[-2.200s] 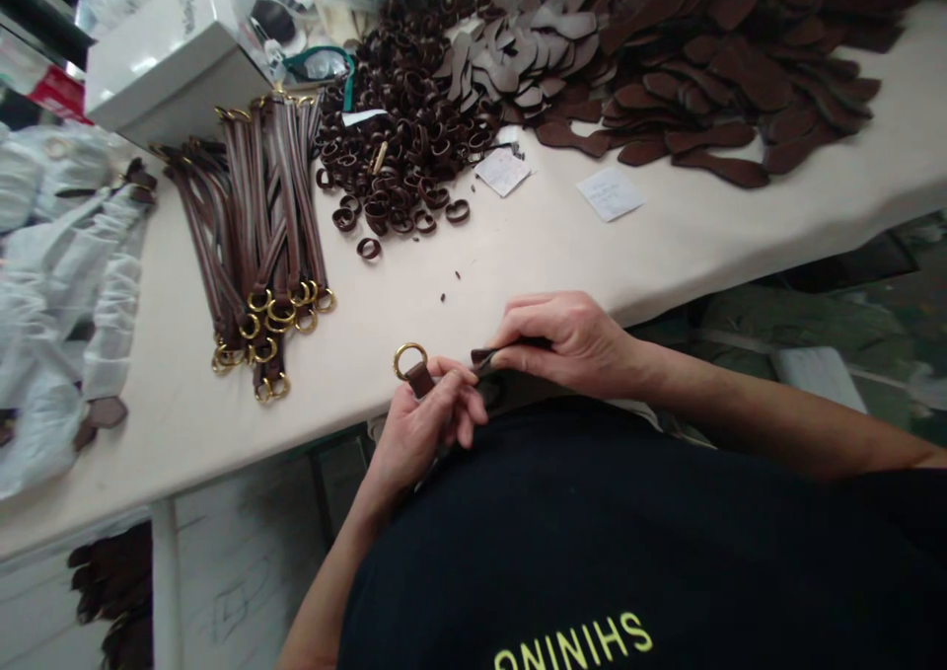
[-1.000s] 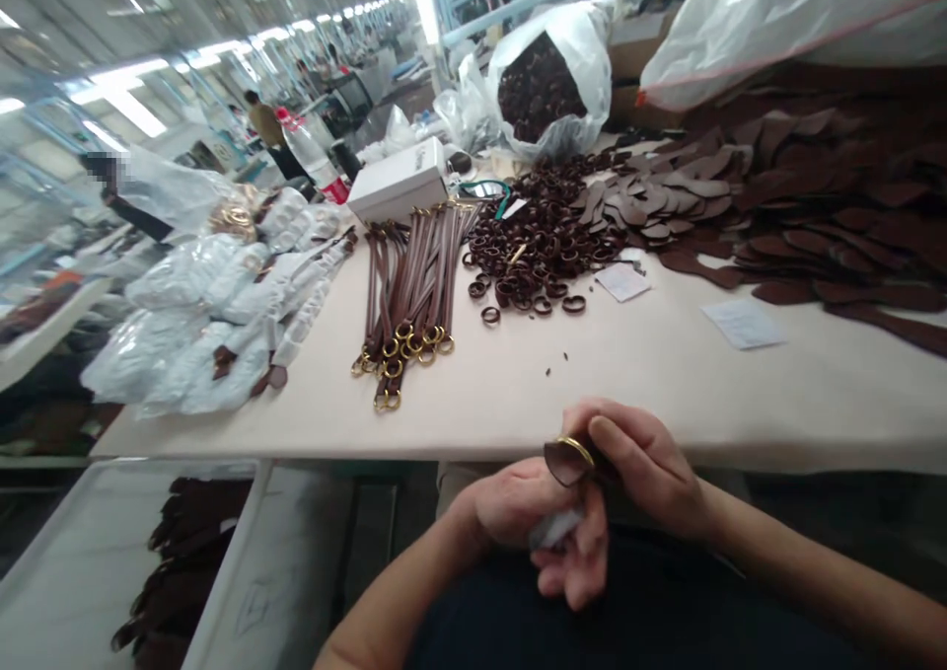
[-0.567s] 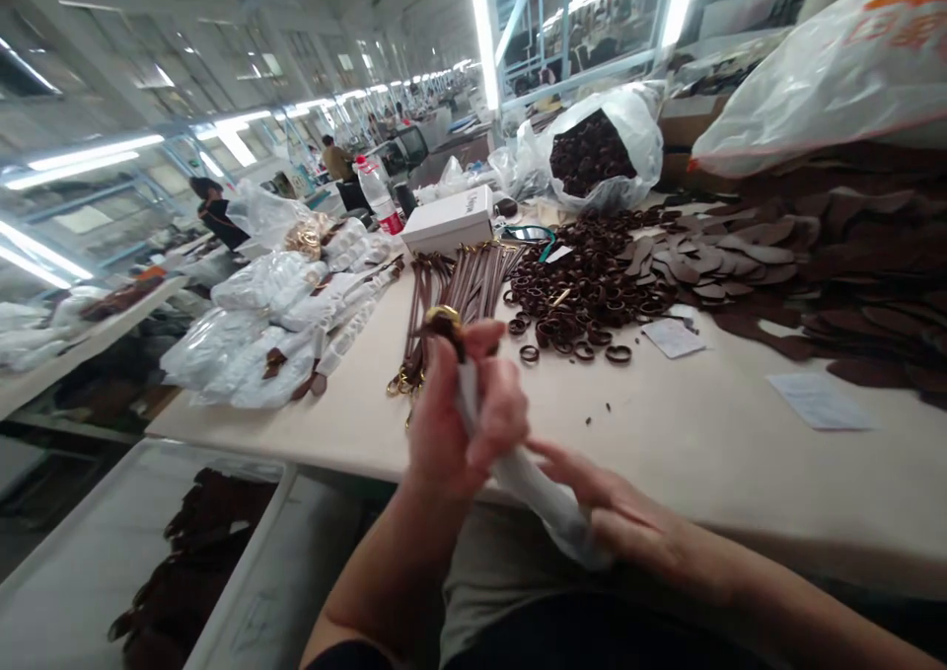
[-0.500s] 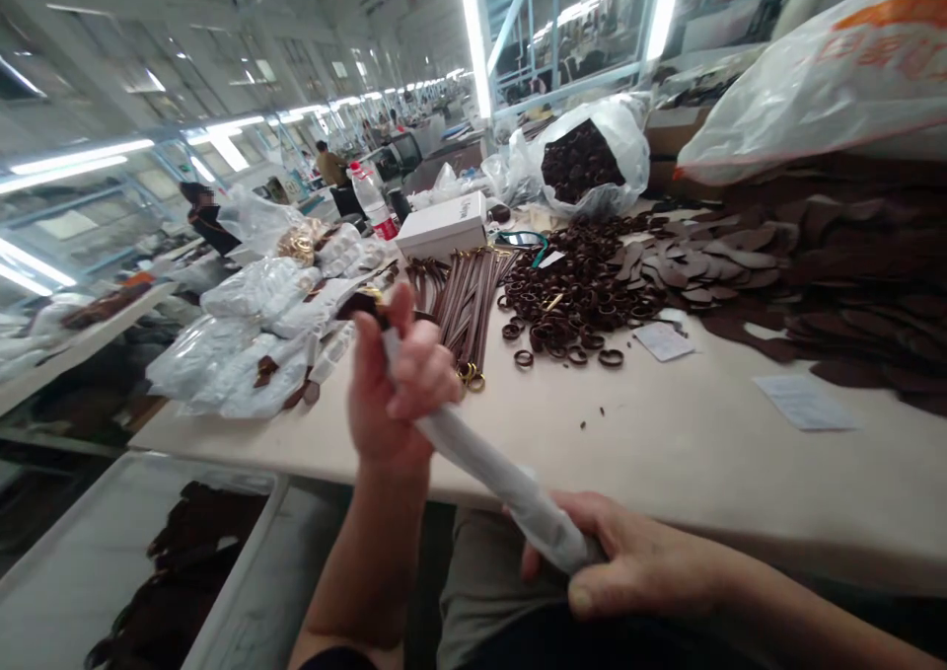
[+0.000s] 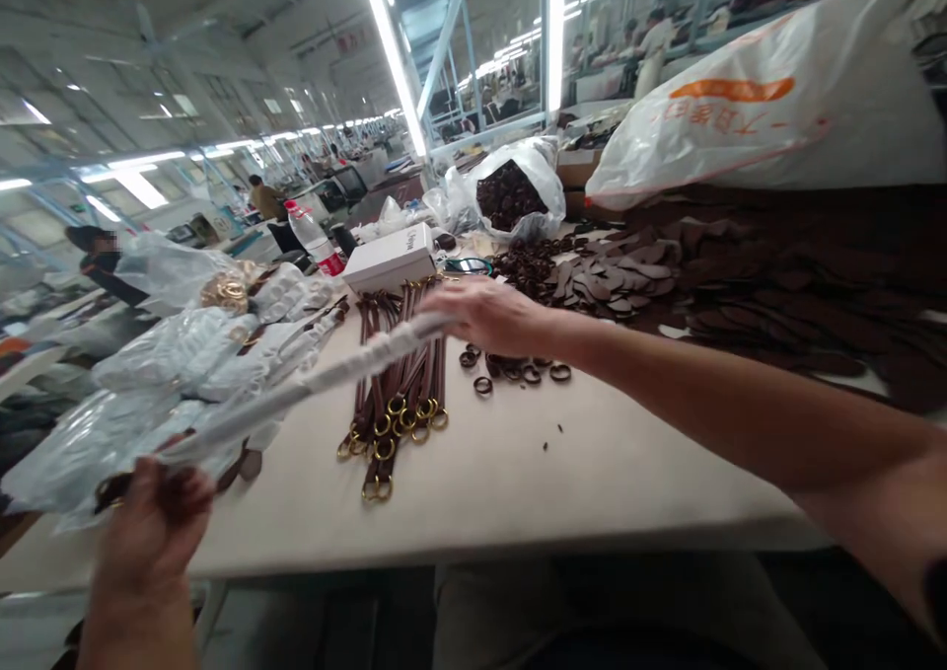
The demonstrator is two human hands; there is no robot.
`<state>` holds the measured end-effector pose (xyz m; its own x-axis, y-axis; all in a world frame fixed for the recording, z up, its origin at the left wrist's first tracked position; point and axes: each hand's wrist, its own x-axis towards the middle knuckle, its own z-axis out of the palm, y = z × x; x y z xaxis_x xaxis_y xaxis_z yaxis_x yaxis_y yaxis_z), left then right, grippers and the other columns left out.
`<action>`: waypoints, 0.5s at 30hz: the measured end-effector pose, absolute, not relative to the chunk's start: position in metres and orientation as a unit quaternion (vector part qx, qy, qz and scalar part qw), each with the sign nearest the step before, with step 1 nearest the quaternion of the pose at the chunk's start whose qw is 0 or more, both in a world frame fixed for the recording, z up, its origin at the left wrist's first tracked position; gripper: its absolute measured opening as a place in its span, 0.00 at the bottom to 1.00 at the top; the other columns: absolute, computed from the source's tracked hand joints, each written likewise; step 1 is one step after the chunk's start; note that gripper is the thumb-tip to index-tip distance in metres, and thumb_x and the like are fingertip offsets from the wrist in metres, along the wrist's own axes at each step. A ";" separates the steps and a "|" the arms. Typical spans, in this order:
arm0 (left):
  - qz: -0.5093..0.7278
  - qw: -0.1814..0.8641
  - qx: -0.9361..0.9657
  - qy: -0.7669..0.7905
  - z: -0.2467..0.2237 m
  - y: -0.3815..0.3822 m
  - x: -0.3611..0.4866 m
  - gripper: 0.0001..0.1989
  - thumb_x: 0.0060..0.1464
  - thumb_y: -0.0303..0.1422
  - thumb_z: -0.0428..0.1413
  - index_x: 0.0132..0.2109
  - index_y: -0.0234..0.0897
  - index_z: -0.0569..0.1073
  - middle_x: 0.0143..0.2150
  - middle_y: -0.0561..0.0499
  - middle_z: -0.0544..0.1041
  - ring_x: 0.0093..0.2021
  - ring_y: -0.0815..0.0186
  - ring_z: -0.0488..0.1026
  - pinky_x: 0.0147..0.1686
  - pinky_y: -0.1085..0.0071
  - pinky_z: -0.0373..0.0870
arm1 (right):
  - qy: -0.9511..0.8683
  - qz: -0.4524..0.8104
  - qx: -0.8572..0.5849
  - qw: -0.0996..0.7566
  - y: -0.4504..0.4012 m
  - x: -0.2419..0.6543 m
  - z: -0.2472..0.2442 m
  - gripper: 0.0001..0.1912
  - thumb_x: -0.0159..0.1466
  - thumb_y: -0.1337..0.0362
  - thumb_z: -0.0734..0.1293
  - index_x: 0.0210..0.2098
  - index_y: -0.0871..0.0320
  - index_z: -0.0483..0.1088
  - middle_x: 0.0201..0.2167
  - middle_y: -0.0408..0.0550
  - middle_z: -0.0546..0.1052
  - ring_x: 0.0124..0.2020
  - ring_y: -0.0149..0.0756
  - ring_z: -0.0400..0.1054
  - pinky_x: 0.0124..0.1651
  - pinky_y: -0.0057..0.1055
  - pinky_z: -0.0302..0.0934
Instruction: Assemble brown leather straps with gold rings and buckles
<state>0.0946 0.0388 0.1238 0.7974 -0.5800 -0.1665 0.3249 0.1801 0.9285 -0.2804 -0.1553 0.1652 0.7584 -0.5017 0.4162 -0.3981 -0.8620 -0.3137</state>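
A long strap wrapped in white sheeting (image 5: 326,374) stretches slantwise over the table between my hands. My left hand (image 5: 159,512), at lower left, has its fingers closed round the lower end; a dark brown tip juts out beyond it. At the upper end, my right hand (image 5: 484,313) grips the white wrapping with its fingers bent over it. Below the wrapped strap lies a bunch of brown leather straps (image 5: 406,369) with gold rings (image 5: 385,448). Under my left hand's side are clear plastic bags (image 5: 140,364) of white-wrapped pieces.
Behind the straps stand a white box (image 5: 389,259) and a red-capped bottle (image 5: 315,239). Brown loops (image 5: 533,267) are heaped beyond my right hand, near flat brown leather pieces (image 5: 784,305). A large white sack (image 5: 740,127) rests at back right. Co-workers are farther off.
The wrapped strap has risen from near my lap to above the table. My right hand has moved up and forward, my left hand down and left. The camera view has turned right.
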 end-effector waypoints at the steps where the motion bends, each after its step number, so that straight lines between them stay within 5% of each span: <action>1: -0.282 0.778 0.556 -0.079 0.125 0.035 0.103 0.13 0.65 0.30 0.49 0.33 0.33 0.73 0.21 0.57 0.70 0.18 0.76 0.60 0.13 0.85 0.59 | 0.241 -0.292 -0.923 0.073 -0.170 -0.266 0.173 0.19 0.65 0.70 0.69 0.56 0.59 0.71 0.53 0.51 0.74 0.47 0.39 0.68 0.50 0.33 0.58; 4: -0.257 0.771 0.583 0.023 0.118 0.024 0.123 0.18 0.69 0.28 0.42 0.32 0.30 0.70 0.28 0.51 0.76 0.25 0.74 0.69 0.19 0.85 0.68 | 0.306 -0.332 -0.889 0.073 -0.201 -0.253 0.176 0.22 0.65 0.69 0.70 0.59 0.61 0.69 0.53 0.52 0.74 0.49 0.40 0.69 0.52 0.34 0.59; 7: -0.266 0.733 0.626 0.032 0.097 0.015 0.123 0.13 0.65 0.26 0.48 0.31 0.32 0.69 0.29 0.51 0.77 0.27 0.72 0.73 0.24 0.81 0.73 | 0.355 -0.323 -0.873 0.089 -0.208 -0.284 0.146 0.15 0.66 0.67 0.69 0.52 0.61 0.74 0.45 0.50 0.78 0.45 0.38 0.72 0.50 0.32 0.61; 12: -0.349 0.689 0.619 -0.139 0.070 -0.028 0.069 0.04 0.54 0.26 0.57 0.37 0.37 0.76 0.32 0.54 0.79 0.29 0.71 0.76 0.24 0.81 0.73 | 0.411 -0.339 -0.842 0.088 -0.184 -0.374 0.062 0.08 0.66 0.69 0.68 0.44 0.59 0.77 0.44 0.50 0.79 0.43 0.37 0.74 0.48 0.31 0.65; 15: -0.404 0.644 0.596 -0.259 0.068 -0.062 0.013 0.13 0.45 0.32 0.65 0.41 0.39 0.78 0.35 0.52 0.81 0.30 0.69 0.77 0.25 0.81 0.74 | 0.432 -0.341 -0.831 0.077 -0.161 -0.425 0.027 0.07 0.65 0.70 0.68 0.42 0.58 0.77 0.44 0.49 0.80 0.44 0.38 0.75 0.49 0.31 0.66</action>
